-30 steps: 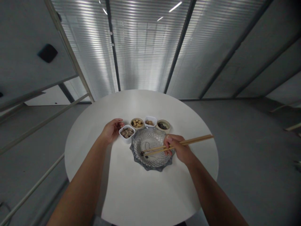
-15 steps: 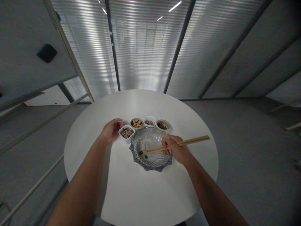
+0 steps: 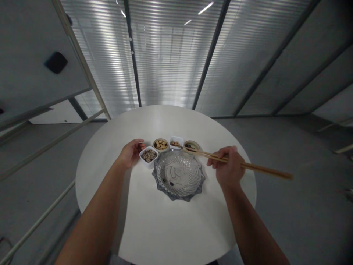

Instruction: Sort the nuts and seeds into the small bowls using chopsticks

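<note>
A pair of wooden chopsticks (image 3: 264,171) is in my right hand (image 3: 230,165), right of the glass plate. Their tips reach left over the round bowl of dark pieces (image 3: 191,145). My left hand (image 3: 130,154) rests on the table, fingers loosely curled, against or just beside a white square bowl of striped seeds (image 3: 149,155). The scalloped clear glass plate (image 3: 180,195) lies between my hands. Two small dark pieces sit in it: one dark piece (image 3: 171,183) and another dark piece (image 3: 164,180), near thin curved lines.
Behind the plate stand a round bowl of peanuts (image 3: 160,144) and a white square bowl of brownish nuts (image 3: 176,142). Everything rests on a round white table (image 3: 154,228). A metal-framed board (image 3: 35,40) stands at the left; blinds (image 3: 168,66) cover the windows beyond.
My right hand has moved right and slightly up; the chopstick tips have left the plate's dark piece and now lie over the right round bowl. My left hand has not moved.
</note>
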`<action>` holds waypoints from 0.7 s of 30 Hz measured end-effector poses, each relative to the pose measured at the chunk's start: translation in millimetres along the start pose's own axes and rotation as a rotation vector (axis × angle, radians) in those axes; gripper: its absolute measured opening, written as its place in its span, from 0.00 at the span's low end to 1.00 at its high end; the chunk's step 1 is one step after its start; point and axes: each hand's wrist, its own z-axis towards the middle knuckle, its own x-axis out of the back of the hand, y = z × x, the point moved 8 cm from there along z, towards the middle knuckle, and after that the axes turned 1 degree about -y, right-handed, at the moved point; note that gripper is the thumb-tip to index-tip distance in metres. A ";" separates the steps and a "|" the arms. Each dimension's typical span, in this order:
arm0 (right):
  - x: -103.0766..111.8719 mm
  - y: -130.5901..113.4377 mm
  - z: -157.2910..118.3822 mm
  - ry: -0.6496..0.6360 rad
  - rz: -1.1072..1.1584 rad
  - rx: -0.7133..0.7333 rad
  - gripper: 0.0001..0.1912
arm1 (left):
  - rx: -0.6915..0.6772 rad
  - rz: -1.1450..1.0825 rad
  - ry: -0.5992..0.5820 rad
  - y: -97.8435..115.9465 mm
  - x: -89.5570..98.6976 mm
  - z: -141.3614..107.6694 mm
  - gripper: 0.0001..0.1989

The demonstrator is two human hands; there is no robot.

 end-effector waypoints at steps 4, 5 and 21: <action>14.7 -9.2 3.7 0.143 -0.113 0.071 0.20 | 0.008 -0.017 -0.017 -0.3 -1.4 -0.6 0.02; 15.7 -10.1 3.8 0.148 -0.144 0.077 0.20 | 0.012 -0.021 -0.016 -0.5 -1.3 -0.8 0.02; -47.1 35.0 -38.2 -0.689 -0.072 -0.441 0.24 | 0.015 -0.012 0.002 0.6 -2.5 -2.1 0.02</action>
